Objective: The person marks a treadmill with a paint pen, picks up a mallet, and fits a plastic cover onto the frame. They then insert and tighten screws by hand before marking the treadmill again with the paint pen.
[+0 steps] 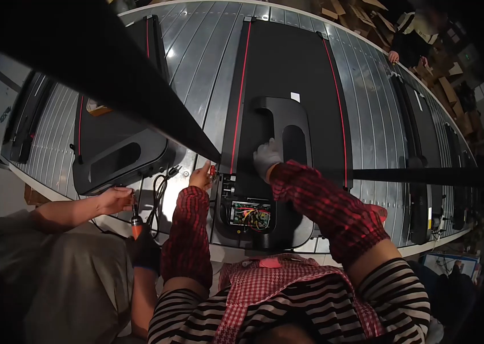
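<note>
A black treadmill (288, 74) with red side stripes lies on the slatted conveyor in front of me. Its near end is uncovered, showing a circuit board with coloured wires (249, 213). My left hand (201, 175) is bare and pinches a small red part at the treadmill's near left corner. My right hand (266, 158) wears a white glove and presses flat on the black cover panel (279, 123) beside its oval cutout. Both sleeves are red plaid.
A co-worker's hand (115, 199) at the left holds an orange-tipped tool (136, 225) near a black power cord (159, 195). Another treadmill (113, 152) lies left, more at right (425, 172). A dark bar (110, 74) crosses overhead. Another person (411, 40) stands by cardboard boxes far right.
</note>
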